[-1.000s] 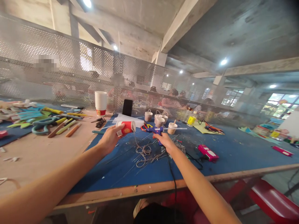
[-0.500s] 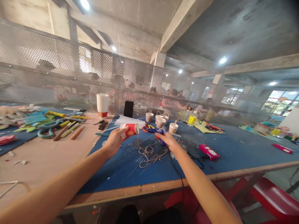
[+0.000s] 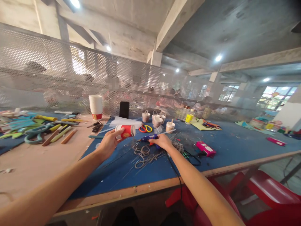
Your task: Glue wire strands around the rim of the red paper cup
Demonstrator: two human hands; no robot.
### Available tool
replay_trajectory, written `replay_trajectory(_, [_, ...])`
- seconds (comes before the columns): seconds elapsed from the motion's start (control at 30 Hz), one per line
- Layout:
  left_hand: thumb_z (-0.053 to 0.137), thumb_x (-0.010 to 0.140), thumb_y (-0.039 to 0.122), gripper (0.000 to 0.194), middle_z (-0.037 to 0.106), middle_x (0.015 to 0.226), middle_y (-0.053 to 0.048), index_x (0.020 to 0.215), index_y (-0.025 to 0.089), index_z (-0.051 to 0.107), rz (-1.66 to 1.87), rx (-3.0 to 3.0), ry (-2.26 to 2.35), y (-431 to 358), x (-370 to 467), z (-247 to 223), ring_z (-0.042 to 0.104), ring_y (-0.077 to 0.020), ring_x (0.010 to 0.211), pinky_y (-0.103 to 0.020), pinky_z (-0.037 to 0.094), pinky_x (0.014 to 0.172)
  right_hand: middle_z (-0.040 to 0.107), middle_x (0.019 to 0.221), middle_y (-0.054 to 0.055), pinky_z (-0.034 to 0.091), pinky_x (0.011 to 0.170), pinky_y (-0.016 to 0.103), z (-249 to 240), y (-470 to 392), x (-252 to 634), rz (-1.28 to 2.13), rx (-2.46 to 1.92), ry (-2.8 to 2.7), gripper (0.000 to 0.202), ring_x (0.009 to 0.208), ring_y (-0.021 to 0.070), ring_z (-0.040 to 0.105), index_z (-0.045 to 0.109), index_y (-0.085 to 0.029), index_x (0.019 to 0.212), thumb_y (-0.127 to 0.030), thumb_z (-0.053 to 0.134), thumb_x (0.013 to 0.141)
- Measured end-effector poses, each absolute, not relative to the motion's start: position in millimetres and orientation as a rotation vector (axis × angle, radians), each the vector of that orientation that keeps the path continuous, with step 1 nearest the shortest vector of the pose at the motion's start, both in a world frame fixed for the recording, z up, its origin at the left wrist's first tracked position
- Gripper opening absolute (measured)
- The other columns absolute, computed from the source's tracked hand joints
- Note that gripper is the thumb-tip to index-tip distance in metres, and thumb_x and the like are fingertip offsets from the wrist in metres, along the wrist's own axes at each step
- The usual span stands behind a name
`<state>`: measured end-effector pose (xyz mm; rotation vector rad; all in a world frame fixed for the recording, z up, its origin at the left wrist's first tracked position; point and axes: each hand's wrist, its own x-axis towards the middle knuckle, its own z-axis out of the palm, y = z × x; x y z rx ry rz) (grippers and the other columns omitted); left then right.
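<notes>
My left hand (image 3: 109, 142) is closed around a red and white paper cup (image 3: 127, 131), tipped on its side with its mouth facing right. In my right hand (image 3: 164, 142) is a blue glue gun (image 3: 150, 137), its nozzle pointing left toward the cup's rim, a little apart from it. A black cord (image 3: 173, 169) runs from the gun over the table edge. Under the hands lies a loose tangle of grey cord (image 3: 142, 156). Just behind the gun are scissors with red and yellow handles (image 3: 145, 128).
Several small cord-covered buckets (image 3: 146, 117) stand behind, with a tub holding a stick (image 3: 170, 126). A stack of paper cups (image 3: 96, 106) and a phone (image 3: 124, 110) are at the back. Clay tools (image 3: 69, 136) lie left, a pink box (image 3: 206, 148) right. A perforated metal screen (image 3: 131, 72) closes the far side.
My right hand has lowered the glue gun slightly, its nozzle now below the cup's rim, and the scissors show clear of it. The whole view has shifted, moving things leftward.
</notes>
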<state>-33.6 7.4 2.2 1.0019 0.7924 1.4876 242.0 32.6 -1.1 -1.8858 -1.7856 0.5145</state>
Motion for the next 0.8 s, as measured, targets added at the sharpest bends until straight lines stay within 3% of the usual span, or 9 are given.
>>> replay_trajectory(0.17, [0.082, 0.076, 0.028, 0.017, 0.079, 0.089, -0.007, 0.087, 0.016, 0.080, 1.478, 1.011, 0.790, 8, -33, 0, 0.072, -0.0216, 0.078, -0.030, 0.058, 0.071, 0.076, 0.096, 0.015, 0.052, 0.082, 0.039, -3, 26, 242, 0.126, -1.996, -1.914, 0.053, 0.101, 0.0353, 0.072, 0.071, -0.020, 0.083, -0.073, 0.067, 0.082])
replay_trajectory(0.23, [0.082, 0.076, 0.027, 0.014, 0.079, 0.087, -0.006, 0.086, 0.016, 0.079, 1.493, 0.994, 0.780, 7, -33, 1, 0.072, -0.0207, 0.077, -0.030, 0.059, 0.070, 0.075, 0.108, 0.017, 0.051, 0.090, 0.040, -2, 25, 239, -0.040, -1.888, -1.889, 0.044, 0.110, 0.0332, 0.069, 0.071, -0.018, 0.095, -0.062, 0.067, 0.089])
replay_trajectory(0.3, [0.082, 0.076, 0.025, 0.012, 0.079, 0.086, -0.006, 0.084, 0.016, 0.079, 1.505, 0.971, 0.771, 6, -33, 2, 0.072, -0.0204, 0.077, -0.030, 0.059, 0.070, 0.074, 0.114, 0.014, 0.050, 0.095, 0.037, 0, 24, 229, 0.027, -1.696, -1.860, 0.029, 0.112, 0.0275, 0.069, 0.069, -0.019, 0.105, -0.047, 0.064, 0.096])
replay_trajectory(0.47, [0.085, 0.074, 0.031, 0.021, 0.080, 0.085, -0.009, 0.084, 0.013, 0.079, 1.477, 0.986, 0.754, 0, -32, 10, 0.073, -0.0219, 0.076, -0.033, 0.059, 0.076, 0.078, 0.106, 0.007, 0.054, 0.092, 0.030, 8, 22, 182, 1.023, -1.165, -1.793, 0.018, 0.103, 0.0197, 0.074, 0.066, -0.019, 0.108, -0.034, 0.065, 0.097])
replay_trajectory(0.57, [0.088, 0.071, 0.035, 0.028, 0.081, 0.088, -0.009, 0.087, 0.014, 0.079, 1.516, 1.029, 0.752, -1, -32, 12, 0.073, -0.0227, 0.082, -0.032, 0.057, 0.077, 0.079, 0.090, 0.004, 0.055, 0.092, 0.032, 12, 16, 160, 1.306, -0.945, -1.831, 0.020, 0.093, 0.0196, 0.075, 0.068, -0.019, 0.095, -0.037, 0.074, 0.091])
replay_trajectory(0.7, [0.089, 0.070, 0.040, 0.035, 0.082, 0.087, -0.010, 0.090, 0.014, 0.079, 1.502, 1.066, 0.794, 0, -33, 10, 0.074, -0.0247, 0.084, -0.032, 0.056, 0.076, 0.066, 0.058, -0.004, 0.054, 0.069, 0.027, 20, 12, 158, 1.121, -0.983, -1.840, 0.024, 0.057, 0.0151, 0.068, 0.063, -0.019, 0.081, -0.039, 0.073, 0.091])
replay_trajectory(0.8, [0.088, 0.071, 0.042, 0.037, 0.082, 0.087, -0.012, 0.091, 0.013, 0.079, 1.483, 1.088, 0.819, 1, -32, 8, 0.075, -0.0260, 0.081, -0.033, 0.055, 0.074, 0.061, 0.058, -0.006, 0.048, 0.058, 0.023, 28, 10, 166, 0.766, -1.015, -1.914, 0.019, 0.050, 0.0124, 0.062, 0.064, -0.020, 0.085, -0.037, 0.066, 0.096])
